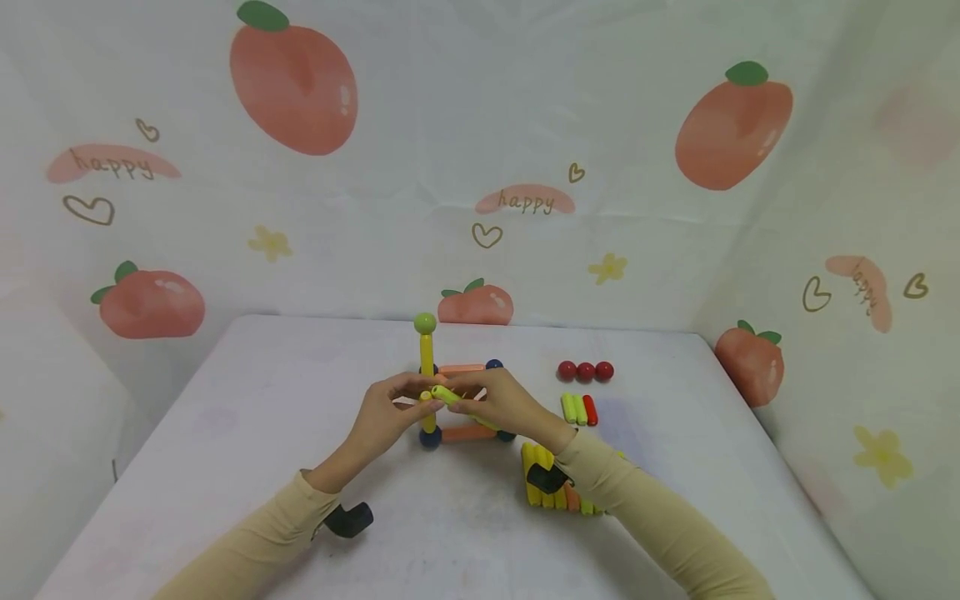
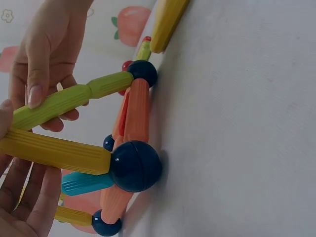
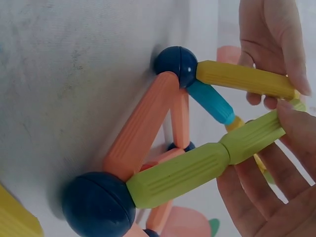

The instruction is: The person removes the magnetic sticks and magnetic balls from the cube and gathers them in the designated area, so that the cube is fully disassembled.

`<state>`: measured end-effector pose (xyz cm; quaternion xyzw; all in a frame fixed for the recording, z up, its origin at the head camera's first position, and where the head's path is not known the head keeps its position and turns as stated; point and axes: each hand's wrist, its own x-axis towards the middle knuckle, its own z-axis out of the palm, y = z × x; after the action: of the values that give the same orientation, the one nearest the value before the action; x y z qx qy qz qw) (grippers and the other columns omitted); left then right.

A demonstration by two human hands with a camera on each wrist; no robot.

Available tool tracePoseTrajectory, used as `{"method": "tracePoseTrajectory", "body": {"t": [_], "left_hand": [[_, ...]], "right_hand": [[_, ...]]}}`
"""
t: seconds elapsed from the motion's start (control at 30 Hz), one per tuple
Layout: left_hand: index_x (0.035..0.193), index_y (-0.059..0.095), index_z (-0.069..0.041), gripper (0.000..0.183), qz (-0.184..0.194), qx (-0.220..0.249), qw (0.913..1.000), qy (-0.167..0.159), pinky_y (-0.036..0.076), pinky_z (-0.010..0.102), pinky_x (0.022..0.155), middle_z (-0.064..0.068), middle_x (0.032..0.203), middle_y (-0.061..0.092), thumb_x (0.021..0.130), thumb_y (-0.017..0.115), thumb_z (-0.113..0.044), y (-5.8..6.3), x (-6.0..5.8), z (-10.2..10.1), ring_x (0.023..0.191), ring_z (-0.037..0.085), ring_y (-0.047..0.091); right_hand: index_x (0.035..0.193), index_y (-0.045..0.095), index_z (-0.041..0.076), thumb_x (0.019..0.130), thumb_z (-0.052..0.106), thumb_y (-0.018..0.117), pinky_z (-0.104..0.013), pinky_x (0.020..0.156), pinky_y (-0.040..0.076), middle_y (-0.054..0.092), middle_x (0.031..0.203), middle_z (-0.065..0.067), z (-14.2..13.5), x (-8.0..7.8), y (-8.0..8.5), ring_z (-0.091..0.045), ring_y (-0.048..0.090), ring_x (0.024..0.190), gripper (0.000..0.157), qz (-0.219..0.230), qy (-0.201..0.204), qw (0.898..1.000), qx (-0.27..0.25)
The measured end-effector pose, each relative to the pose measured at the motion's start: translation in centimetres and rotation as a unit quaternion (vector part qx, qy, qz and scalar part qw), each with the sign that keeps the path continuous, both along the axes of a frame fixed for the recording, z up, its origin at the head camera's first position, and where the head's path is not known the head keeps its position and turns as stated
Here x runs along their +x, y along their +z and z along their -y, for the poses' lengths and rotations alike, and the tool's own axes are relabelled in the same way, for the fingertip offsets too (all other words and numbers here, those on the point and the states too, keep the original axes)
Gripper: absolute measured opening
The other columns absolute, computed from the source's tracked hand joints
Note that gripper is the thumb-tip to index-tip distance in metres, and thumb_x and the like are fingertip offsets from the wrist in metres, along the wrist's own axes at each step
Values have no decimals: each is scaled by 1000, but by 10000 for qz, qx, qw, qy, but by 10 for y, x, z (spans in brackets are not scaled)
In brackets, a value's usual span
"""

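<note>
1. At the near side of a rod-and-ball frame [image 1: 467, 433], a left hand [image 1: 393, 404] is pinching the top of a roughly upright yellow rod [image 3: 247, 79], which is standing on the frame's near-left navy ball [image 1: 431, 438].
2. Above the frame, a right hand [image 1: 495, 398] is pinching an upper green rod [image 3: 256, 136]; it is meeting, end to end, a lower green rod [image 3: 182, 175] that is slanting up from the frame's near-right navy ball [image 3: 98, 205].
3. The seam between the green rods is looking like the weak point: a tug or twist could be parting it.
4. Uneven pull from the two hands could be unseating rods from the navy balls, or dragging the frame askew.
5. At the frame's far-left corner, a far yellow rod [image 1: 427, 354] is carrying a green ball [image 1: 425, 323]; the left hand is crowding it, and a knock could be toppling it.
6. Right of the frame, three red balls [image 1: 586, 372] are lining up behind a short row of green and red rods [image 1: 581, 409].
7. Right of the frame and nearer, a row of loose rods [image 1: 561, 498] is lying partly hidden by the right sleeve [image 1: 626, 492] and a black wrist device [image 1: 547, 477], which are obstructing the view.
</note>
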<state>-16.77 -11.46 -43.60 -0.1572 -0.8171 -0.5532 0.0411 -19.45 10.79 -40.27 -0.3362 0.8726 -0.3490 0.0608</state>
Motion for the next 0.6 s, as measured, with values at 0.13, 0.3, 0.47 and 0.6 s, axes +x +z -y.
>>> {"method": "tracePoseTrajectory", "body": {"t": [0.13, 0.3, 0.47, 0.6], "left_hand": [[106, 73, -18, 27, 73, -53, 9999, 109, 55, 31, 83, 0, 101, 75, 85, 78, -33, -2, 0, 1, 92, 9, 67], [100, 73, -14, 25, 154, -19, 9998, 117, 55, 30, 83, 0, 96, 76, 84, 78, -33, -4, -2, 1, 90, 10, 67], [100, 73, -15, 24, 241, -69, 9996, 150, 55, 27, 82, -1, 96, 76, 84, 78, -33, -3, -1, 0, 91, 10, 66], [99, 72, -15, 24, 261, -84, 9995, 154, 54, 26, 83, -1, 95, 76, 84, 78, -34, -3, -1, 0, 90, 10, 66]], "right_hand": [[127, 67, 15, 91, 19, 72, -19, 76, 53, 74, 106, 0, 0, 0, -1, -13, 65, 89, 36, -46, -107, 9998, -143], [126, 66, 19, 92, 21, 71, -24, 79, 54, 72, 104, -1, 1, -3, -4, -14, 66, 89, 35, 77, -603, 9974, -375], [121, 65, 17, 93, 19, 69, -26, 80, 55, 71, 109, -3, 1, -6, -6, -17, 67, 94, 28, 304, -850, 9937, -663], [119, 66, 16, 93, 17, 69, -25, 76, 55, 72, 107, -6, -1, -10, -8, -18, 67, 94, 26, 701, -967, 9881, -965]]}}
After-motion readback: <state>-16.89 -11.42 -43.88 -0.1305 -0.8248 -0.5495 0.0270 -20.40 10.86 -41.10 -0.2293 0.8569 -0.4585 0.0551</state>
